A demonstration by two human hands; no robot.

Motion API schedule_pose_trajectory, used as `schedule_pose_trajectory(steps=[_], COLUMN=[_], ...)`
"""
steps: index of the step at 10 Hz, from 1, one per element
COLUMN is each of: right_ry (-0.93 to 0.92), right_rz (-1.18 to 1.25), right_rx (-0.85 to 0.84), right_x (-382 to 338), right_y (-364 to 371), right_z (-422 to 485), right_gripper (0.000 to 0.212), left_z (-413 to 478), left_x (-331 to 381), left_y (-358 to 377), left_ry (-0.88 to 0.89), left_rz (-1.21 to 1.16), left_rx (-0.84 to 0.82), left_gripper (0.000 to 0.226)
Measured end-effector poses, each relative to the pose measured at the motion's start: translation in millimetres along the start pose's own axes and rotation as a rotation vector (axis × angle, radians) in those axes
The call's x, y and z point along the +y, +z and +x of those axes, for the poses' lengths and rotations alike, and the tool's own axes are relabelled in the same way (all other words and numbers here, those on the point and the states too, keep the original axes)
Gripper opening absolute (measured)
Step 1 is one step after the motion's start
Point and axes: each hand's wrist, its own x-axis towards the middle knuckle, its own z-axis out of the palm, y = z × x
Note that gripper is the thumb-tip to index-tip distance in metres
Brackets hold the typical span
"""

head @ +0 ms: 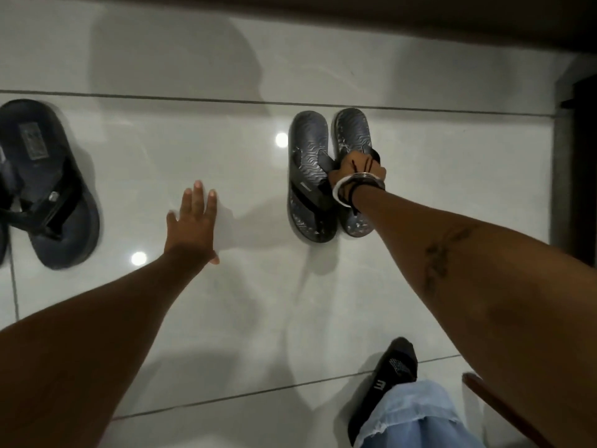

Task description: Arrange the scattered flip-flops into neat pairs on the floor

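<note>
Head view, step: We judge that one pair is being set down: our right hand (358, 171) is closed around the straps of two grey wave-patterned flip-flops (310, 176), which lie side by side, touching, at centre right on the floor (226, 318).
Head view, left hand: Our left hand (192, 221) is open, fingers spread flat and holding nothing, hovering over or resting on bare tile between the two groups; we cannot tell which.
Head view, remaining work: A navy flip-flop (48, 185) lies at the far left, tilted, with a second one cut off by the frame edge.
Head view, next move: Probably letting go of the straps, then reaching left.
Head view, materials: Glossy white tiles with thin dark grout lines; soles look like soft foam or rubber, rounded and oblong, with dark straps.
Head view, near right: Our black sock (387, 379) and pale denim hem (416, 415).
</note>
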Motion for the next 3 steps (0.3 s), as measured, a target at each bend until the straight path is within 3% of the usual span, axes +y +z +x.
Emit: schedule_pose_trajectory(steps=[1,3], right_ry=[0.008,0.008], right_rz=[0.028,0.024], right_rx=[0.02,-0.029], right_x=[-2.0,-5.8], right_y=[0.1,-20.0], right_z=[4.4,-23.8], right_gripper=[0.024,0.051], left_z=[2.6,-17.8], left_x=[-0.4,1.5], left_y=[-1.3,-35.7], left_ry=[-0.011,-0.013], left_rz=[0.005,0.109], left_rx=[-0.033,-0.019], left_gripper=[0.141,0.136])
